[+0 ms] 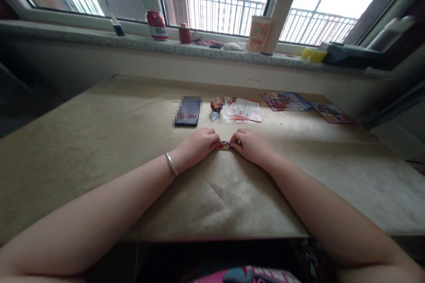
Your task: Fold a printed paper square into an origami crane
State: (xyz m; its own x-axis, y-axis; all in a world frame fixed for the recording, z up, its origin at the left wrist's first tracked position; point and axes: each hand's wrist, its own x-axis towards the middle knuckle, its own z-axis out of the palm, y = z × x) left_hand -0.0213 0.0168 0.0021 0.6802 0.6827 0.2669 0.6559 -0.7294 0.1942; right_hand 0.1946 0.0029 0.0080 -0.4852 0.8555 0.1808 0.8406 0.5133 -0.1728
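Note:
My left hand (198, 146) and my right hand (249, 145) rest on the brown table (99, 141), fingers curled, pinching a small folded piece of colourful paper (224, 145) between them. A silver bracelet (171, 164) circles my left wrist. Most of the paper is hidden under my fingertips. Just beyond the hands lie a dark phone (187, 111), a small folded paper figure (216, 108) and a stack of red-and-white printed sheets (242, 109).
Two more printed leaflets (286, 101) lie at the far right of the table. The stone windowsill (133, 43) behind holds a red can (156, 25), a small red jar (184, 33), a patterned cup (258, 33), a cardboard roll (280, 9) and a yellow object (314, 55).

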